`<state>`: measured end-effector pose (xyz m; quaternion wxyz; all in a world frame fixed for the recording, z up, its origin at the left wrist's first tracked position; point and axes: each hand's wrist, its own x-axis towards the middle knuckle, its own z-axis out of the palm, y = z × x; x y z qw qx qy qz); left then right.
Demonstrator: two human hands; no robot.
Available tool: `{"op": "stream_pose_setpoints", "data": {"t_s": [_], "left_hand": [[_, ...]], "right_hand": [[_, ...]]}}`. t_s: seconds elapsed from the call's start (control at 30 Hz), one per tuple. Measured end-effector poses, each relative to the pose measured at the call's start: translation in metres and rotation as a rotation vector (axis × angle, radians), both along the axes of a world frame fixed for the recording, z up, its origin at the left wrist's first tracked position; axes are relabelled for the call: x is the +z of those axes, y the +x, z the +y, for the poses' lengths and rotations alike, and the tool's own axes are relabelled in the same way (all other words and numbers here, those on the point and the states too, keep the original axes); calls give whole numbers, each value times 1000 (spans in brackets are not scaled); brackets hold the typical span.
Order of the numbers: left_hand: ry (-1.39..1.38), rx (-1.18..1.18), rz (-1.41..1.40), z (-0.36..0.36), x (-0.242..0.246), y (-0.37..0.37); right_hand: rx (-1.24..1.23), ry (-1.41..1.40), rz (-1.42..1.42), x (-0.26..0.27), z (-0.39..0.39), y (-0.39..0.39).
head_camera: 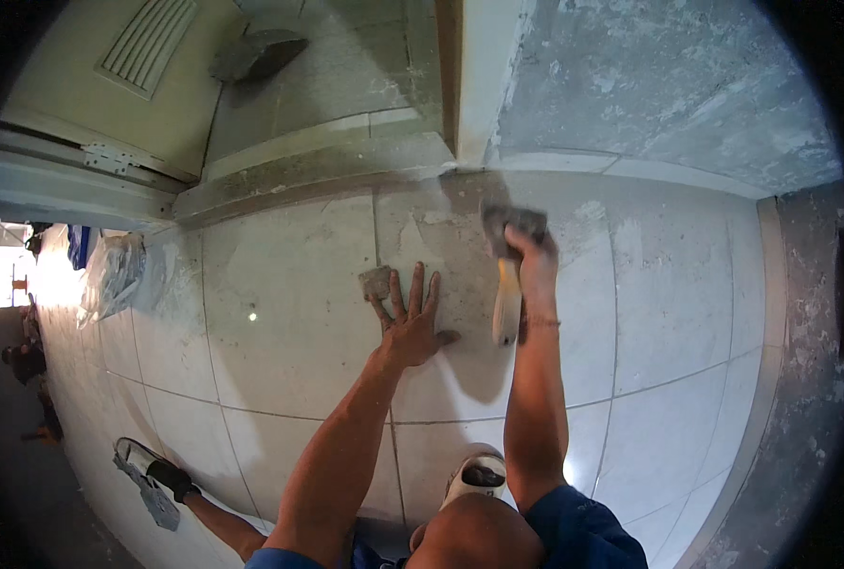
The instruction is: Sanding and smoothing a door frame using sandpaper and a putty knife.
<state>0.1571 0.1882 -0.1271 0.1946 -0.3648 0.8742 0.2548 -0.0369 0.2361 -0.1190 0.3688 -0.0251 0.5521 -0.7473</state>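
My left hand (pixel 415 331) is spread flat on a dusty floor tile (pixel 287 299), its little finger against a small, rough grey block (pixel 376 283). To its right my right hand (pixel 532 259) is closed on a scraper or trowel, whose wide dark blade (pixel 513 220) and yellow-and-pale handle (pixel 506 306) show. The handle points back towards me. The hand and blade are blurred, and the grip is partly hidden by the fingers. A grey smear of dust or mortar lies on the tile between the hands.
Ahead runs a raised door sill (pixel 308 167) beside a door frame (pixel 475 85). A louvred door (pixel 102 78) stands at upper left, with a dark, dusty object (pixel 258 57) beyond the sill. Clear plastic sheeting (pixel 112 274) lies left. A rough plastered wall (pixel 678 92) rises at right.
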Motion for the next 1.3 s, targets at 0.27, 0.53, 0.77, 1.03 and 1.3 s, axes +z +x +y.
{"op": "stream_pose_setpoints", "data": {"t_s": [0.27,0.53,0.77,1.03,1.3], "left_hand": [[-387,305,518,-32,-5,53],[-328,277,397,-42,-6,32],[372,887,1087,-42,-7,-3],[127,452,996,-29,45,-50],[-139,253,901,-22,70,-61]], "right_hand": [[364,-33,-105,-19,56,13],[428,88,294,-45,58,5],[394,351,752,0,35,51],[211,187,638,16,22,47],[168,-98,-10,54,-5,65]]}}
